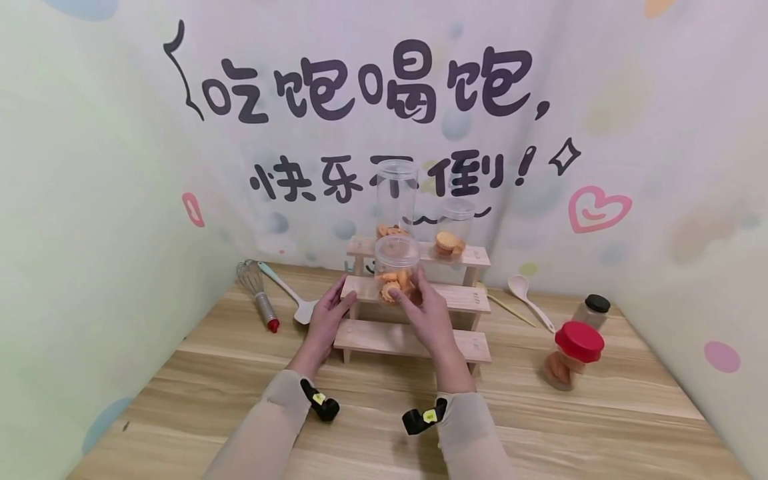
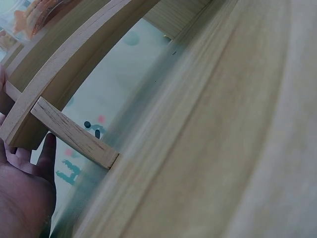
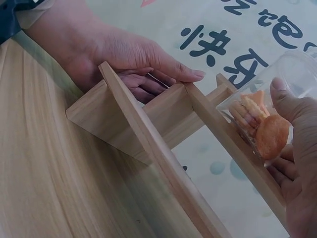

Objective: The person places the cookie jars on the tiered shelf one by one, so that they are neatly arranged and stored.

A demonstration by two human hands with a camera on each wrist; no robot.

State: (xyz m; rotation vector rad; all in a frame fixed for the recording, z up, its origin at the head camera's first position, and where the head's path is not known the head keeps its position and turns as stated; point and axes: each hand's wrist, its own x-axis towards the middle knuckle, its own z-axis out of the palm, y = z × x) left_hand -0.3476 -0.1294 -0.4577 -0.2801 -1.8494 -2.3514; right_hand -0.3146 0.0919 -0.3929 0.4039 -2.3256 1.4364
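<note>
My right hand (image 1: 433, 320) holds a clear plastic jar (image 1: 396, 263) of orange biscuits, with the thumb across its front and the fingers round its far side. The jar is over the middle step of a three-tier wooden stand (image 1: 411, 339), its base right at the step's surface. At that step's left end, my left hand (image 1: 324, 319) grips the stand. In the right wrist view the left thumb (image 3: 190, 74) lies along the step's edge, while the fingers are bent beneath. The left wrist view shows part of the left hand (image 2: 25, 193) by the stand's leg (image 2: 77, 134).
On the top step are a tall jar (image 1: 396, 200) and a shorter jar (image 1: 454, 230), both with biscuits. A whisk (image 1: 258, 297) and white spatula (image 1: 294, 293) lie left. To the right are a white spoon (image 1: 528, 300), a red-lidded jar (image 1: 579, 343) and a black-lidded jar (image 1: 594, 307).
</note>
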